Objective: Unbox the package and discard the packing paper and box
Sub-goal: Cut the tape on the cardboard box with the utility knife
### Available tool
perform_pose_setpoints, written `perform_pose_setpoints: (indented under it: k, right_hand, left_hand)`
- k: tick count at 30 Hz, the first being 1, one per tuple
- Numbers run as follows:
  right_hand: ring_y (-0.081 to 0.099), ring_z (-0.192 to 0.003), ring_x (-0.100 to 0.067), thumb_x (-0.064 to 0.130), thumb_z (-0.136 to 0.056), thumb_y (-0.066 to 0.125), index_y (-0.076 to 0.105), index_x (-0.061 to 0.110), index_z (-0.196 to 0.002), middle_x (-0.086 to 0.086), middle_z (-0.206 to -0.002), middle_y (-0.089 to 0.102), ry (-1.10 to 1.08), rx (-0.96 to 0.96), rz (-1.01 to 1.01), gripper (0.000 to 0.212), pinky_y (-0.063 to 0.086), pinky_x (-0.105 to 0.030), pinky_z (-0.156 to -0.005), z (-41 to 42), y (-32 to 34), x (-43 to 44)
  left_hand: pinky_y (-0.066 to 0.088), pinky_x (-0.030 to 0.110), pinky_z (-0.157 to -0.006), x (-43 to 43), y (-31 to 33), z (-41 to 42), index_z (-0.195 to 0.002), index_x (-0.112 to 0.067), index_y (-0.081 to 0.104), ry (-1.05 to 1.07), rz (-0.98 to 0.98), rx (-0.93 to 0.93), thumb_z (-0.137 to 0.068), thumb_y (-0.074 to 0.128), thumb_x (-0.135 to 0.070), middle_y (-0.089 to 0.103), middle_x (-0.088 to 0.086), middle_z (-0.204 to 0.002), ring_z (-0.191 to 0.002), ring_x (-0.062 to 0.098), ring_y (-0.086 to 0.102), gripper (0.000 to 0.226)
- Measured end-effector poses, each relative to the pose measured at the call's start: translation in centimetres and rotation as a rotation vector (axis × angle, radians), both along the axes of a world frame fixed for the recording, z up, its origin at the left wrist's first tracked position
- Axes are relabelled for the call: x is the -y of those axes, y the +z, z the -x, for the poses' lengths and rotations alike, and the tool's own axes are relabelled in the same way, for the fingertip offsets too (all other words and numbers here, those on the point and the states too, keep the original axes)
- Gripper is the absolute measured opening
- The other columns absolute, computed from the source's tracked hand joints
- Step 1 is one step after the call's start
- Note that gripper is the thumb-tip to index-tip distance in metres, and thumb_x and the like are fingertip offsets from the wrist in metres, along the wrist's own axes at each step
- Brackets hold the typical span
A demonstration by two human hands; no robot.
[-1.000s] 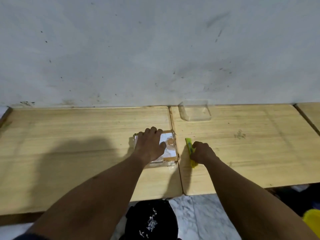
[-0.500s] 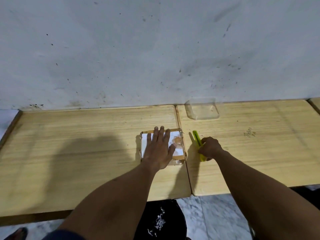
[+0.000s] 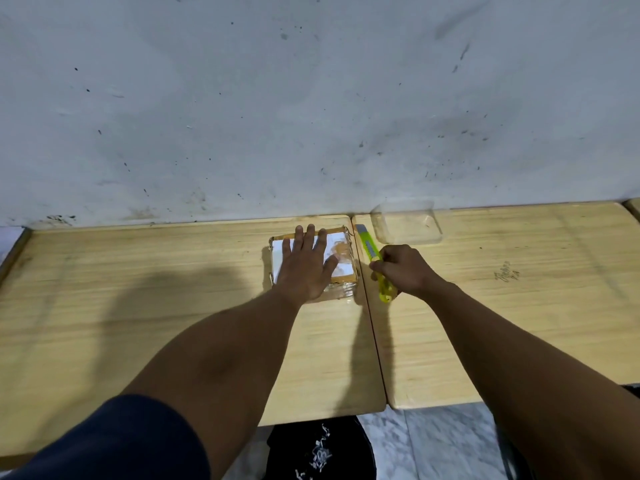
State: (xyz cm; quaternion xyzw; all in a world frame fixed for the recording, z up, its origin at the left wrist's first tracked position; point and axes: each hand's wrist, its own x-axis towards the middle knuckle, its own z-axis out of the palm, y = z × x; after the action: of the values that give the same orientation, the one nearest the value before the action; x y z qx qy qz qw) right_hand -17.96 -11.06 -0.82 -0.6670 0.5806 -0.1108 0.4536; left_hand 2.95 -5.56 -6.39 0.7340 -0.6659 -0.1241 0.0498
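Package (image 3: 341, 258) lies under flat left hand (image 3: 304, 268); seemingly still taped.

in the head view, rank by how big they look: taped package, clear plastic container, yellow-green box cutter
1. taped package, though the left hand covers much of it
2. clear plastic container, close to the package in size, so unsure
3. yellow-green box cutter, slimmest, partly hidden in the right hand

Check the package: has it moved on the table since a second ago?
Yes. The package has slid away from the person toward the wall, along the table seam, with the left hand flat on top.
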Motion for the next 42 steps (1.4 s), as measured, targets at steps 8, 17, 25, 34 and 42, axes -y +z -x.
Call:
perform_pose_setpoints:
  k: [8,17,25,34,42]
  right_hand:
    - [0.06,-0.051,-0.02,0.013,-0.09,0.057,0.067,0.008,-0.096,-0.017,-0.068,0.071,0.0,0.074,-0.022,0.012,0.052,-0.037,-0.056,-0.6,0.7,-0.8]
    - [0.06,-0.054,-0.018,0.015,-0.091,0.058,0.067,0.009,-0.102,-0.013,-0.067,0.067,0.026,0.019,-0.001,0.015,0.048,-0.027,-0.055,-0.8,1.0,-0.9]
    - [0.056,-0.048,-0.025,0.012,-0.093,0.046,0.058,0.012,-0.133,-0.012,-0.075,0.059,0.051,-0.029,-0.05,0.041,0.049,-0.027,-0.043,-1.5,2.0,-0.3]
    - [0.05,-0.045,-0.025,0.001,-0.09,0.039,0.04,0.017,-0.149,-0.026,-0.099,0.065,0.123,-0.109,-0.082,0.061,0.043,-0.026,-0.038,-3.7,2.6,0.4]
    - [0.043,-0.042,-0.022,0.005,-0.094,0.037,0.045,0.014,-0.146,-0.013,-0.074,0.049,0.196,-0.216,-0.172,0.054,0.039,-0.023,-0.038,-3.8,3.6,0.6]
  left_hand:
    - [-0.002,0.05,-0.122,0.3,0.0,-0.1,-0.159,-0.019,0.005,-0.003,-0.021,-0.021,-0.103,0.019,-0.053,-0.002,0.008,-0.167,-0.152,0.029,-0.01,0.066]
    - [-0.002,0.05,-0.122,0.4,-0.1,-0.1,-0.159,-0.019,0.005,-0.004,-0.016,-0.011,-0.104,0.019,-0.053,-0.003,0.008,-0.167,-0.152,0.03,-0.011,0.067]
    - [0.0,0.05,-0.122,0.1,-0.2,0.0,-0.159,-0.019,0.007,-0.003,0.017,0.005,-0.104,0.017,-0.052,-0.001,0.008,-0.167,-0.153,0.029,-0.009,0.065]
    - [0.0,0.05,-0.122,0.5,-0.5,0.5,-0.159,-0.019,0.008,0.053,0.026,0.046,-0.105,0.015,-0.05,0.001,0.008,-0.167,-0.153,0.03,-0.007,0.063]
    - [0.001,0.05,-0.123,0.4,-0.4,1.0,-0.159,-0.018,0.007,0.069,0.024,0.089,-0.105,0.014,-0.049,0.0,0.009,-0.167,-0.153,0.03,-0.007,0.062]
